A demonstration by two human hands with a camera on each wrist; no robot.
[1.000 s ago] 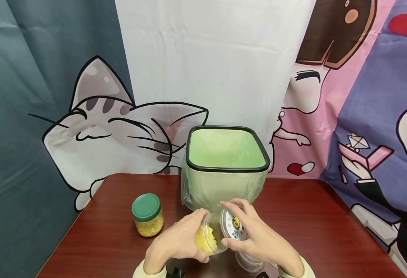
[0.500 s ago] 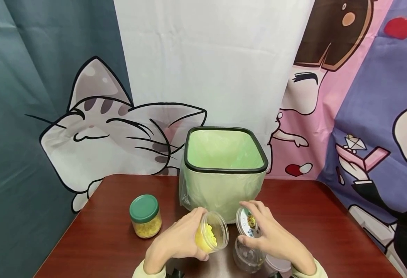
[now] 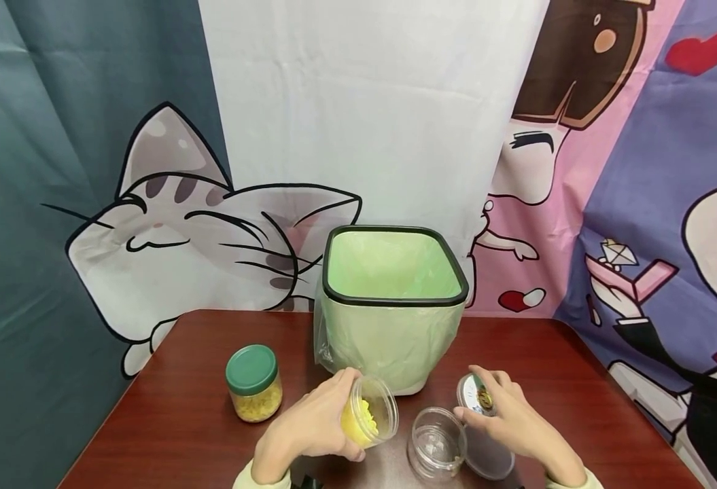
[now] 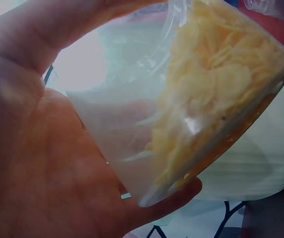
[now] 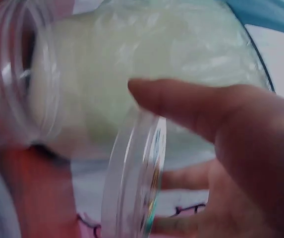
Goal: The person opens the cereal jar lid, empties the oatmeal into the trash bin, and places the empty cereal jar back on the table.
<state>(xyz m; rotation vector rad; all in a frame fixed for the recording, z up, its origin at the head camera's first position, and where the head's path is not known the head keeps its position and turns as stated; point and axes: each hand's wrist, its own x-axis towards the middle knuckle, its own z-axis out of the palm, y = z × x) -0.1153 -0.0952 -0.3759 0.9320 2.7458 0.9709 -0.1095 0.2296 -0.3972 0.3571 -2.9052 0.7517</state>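
My left hand (image 3: 318,420) grips a clear plastic jar (image 3: 382,407), tilted with its open mouth toward the right. Pale yellow flakes (image 4: 206,84) fill its lower part in the left wrist view. Between thumb and fingers, my right hand (image 3: 508,418) holds a clear screw lid (image 3: 476,394) with a printed label, on edge. Below that hand stands an uncovered clear jar (image 3: 436,445) with hardly anything inside. A second clear lid (image 3: 489,455) lies flat on the table beside this jar, partly behind the right hand.
A green bin (image 3: 395,339) with a black rim and a plastic liner stands behind the hands. To the left is a green-lidded jar (image 3: 254,384) of yellow bits. The dark red table (image 3: 168,407) ends at a printed curtain (image 3: 370,109).
The right hand has moved right with the labelled lid, away from the jar in the left hand. The uncovered jar and flat lid have come into fuller view. The left hand keeps its grip.
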